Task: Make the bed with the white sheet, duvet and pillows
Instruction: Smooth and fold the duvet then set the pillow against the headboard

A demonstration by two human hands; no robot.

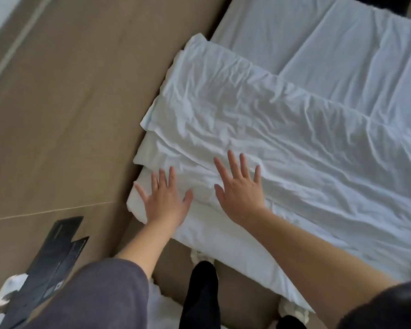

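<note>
Right edge cuts duvet (271, 129); bottom-left edge cuts black box (55, 264).

The white duvet (259, 119) is wrinkled and folded in layers; it lies on top of the smooth, flat white sheet (330, 39)

Dim, flat, soft-shadowed light — slight overall blur, wide-angle bending at the edges.

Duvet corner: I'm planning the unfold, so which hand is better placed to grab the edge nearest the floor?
Probably left: the left hand lies flat at the floor-side edge of the duvet, while the right hand rests further in on its wrinkled top.
</note>
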